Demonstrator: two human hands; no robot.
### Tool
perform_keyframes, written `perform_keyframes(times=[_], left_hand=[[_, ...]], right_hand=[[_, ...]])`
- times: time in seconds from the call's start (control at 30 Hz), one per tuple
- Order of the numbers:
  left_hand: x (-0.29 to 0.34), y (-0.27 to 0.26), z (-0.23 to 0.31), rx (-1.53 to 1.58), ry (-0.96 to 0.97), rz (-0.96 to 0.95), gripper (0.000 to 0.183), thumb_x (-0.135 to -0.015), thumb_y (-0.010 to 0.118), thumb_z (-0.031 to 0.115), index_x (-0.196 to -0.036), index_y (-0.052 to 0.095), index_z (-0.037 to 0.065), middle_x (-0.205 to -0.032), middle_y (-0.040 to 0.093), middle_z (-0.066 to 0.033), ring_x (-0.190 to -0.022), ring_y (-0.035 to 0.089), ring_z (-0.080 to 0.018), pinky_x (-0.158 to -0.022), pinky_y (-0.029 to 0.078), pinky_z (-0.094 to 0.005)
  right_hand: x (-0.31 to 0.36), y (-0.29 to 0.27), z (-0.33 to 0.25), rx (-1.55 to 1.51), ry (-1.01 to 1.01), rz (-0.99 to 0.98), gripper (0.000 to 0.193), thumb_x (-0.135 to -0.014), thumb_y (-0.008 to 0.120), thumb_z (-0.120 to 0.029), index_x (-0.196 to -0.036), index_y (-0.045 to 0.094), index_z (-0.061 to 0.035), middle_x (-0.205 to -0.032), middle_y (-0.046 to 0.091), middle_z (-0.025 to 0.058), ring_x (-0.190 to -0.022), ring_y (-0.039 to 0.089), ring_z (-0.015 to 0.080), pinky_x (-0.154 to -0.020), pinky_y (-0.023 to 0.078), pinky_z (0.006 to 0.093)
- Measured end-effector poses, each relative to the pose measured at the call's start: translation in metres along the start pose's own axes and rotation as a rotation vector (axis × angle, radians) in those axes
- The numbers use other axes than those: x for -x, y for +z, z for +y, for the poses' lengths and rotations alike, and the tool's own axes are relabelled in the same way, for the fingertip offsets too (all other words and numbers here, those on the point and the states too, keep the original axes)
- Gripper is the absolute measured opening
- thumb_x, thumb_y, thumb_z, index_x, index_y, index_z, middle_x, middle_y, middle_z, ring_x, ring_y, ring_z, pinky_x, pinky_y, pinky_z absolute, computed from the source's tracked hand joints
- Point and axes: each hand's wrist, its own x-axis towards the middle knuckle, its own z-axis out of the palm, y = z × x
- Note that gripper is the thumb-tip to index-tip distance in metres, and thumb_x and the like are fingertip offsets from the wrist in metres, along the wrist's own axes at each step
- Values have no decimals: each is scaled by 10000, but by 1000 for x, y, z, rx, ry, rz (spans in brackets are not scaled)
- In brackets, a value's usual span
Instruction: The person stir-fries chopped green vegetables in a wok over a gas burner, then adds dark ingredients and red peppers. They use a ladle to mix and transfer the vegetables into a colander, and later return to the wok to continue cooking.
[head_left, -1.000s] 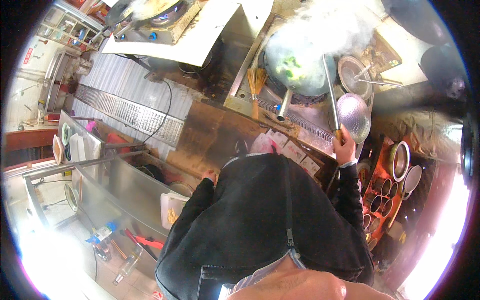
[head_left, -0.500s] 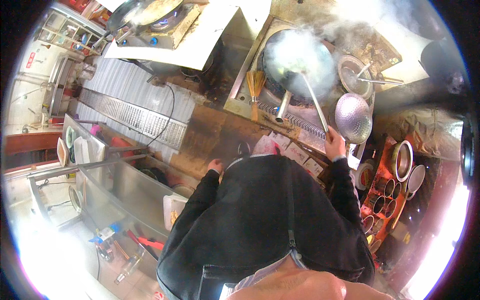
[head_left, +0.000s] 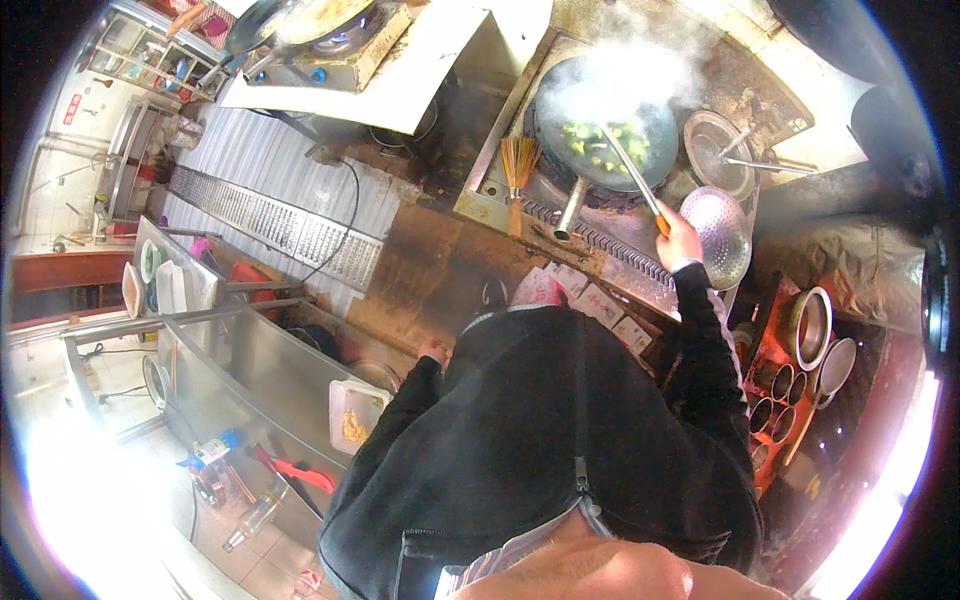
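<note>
My right hand [head_left: 682, 242] is wrapped round the orange grip of a long-handled metal wok utensil [head_left: 632, 163]. Its far end reaches into a dark wok [head_left: 655, 165], where steam and food hide its shape. Chopped green and pale vegetables [head_left: 592, 150] lie in the wok under thick steam. The wok's stubby handle [head_left: 571, 208] points toward me. Beside my right hand rests a perforated metal strainer [head_left: 717, 235]. Low at my left side hangs my left hand [head_left: 434, 350], its fingers curled, with nothing visible in it.
A bamboo brush [head_left: 518, 168] rests left of the wok. Right of it stands a metal pot [head_left: 712, 150] with utensils. Another pan [head_left: 300, 22] sits over a lit burner at the upper left. A white tray [head_left: 378, 400] with yellowish food is near my left arm; a red rack [head_left: 745, 425] holds containers at right.
My right hand has moved slightly forward and right with the utensil, uncovering its orange grip. Steam has thinned over the front of the wok, showing the vegetables. The view has shifted slightly.
</note>
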Motion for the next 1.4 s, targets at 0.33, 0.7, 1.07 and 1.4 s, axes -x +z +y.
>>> perform_keyframes(times=[0.33, 0.7, 1.07, 1.4], left_hand=[[-62, 35, -19, 326, -55, -40, 324, -887, 591, 92, -1207, 603, 41, -878, 637, -115, -788, 602, -243, -663, 524, -392], [-11, 0, 46, -147, 159, -31, 445, -751, 712, 363, -1106, 717, 94, -1084, 716, -164, -944, 690, -377, -851, 550, -436], [28, 8, 17, 97, -66, 268, 342, -756, 625, 205, -1064, 712, 85, -1022, 713, -182, -995, 669, -370, -864, 534, -446], [89, 0, 47, 142, -143, 247, 267, -787, 609, 186, -976, 740, 51, -977, 718, -186, -945, 678, -349, -827, 533, -432]], right_hand=[[122, -115, 52, 167, 123, -19, 648, -755, 569, 23, -1349, 598, -234, -1015, 653, 115, -998, 646, 327, -860, 508, 407], [54, 23, 79, -255, 150, 19, 626, -747, 556, 82, -1351, 592, -79, -1109, 695, 142, -986, 654, 164, -854, 502, 297], [0, 40, 46, -493, 208, -6, 726, -700, 605, 79, -1409, 525, -53, -1273, 637, 170, -1111, 620, 258, -979, 458, 328], [82, -38, 74, -322, 125, -243, 569, -780, 614, 31, -1345, 546, 51, -1243, 659, 173, -1117, 629, 211, -989, 464, 327]])
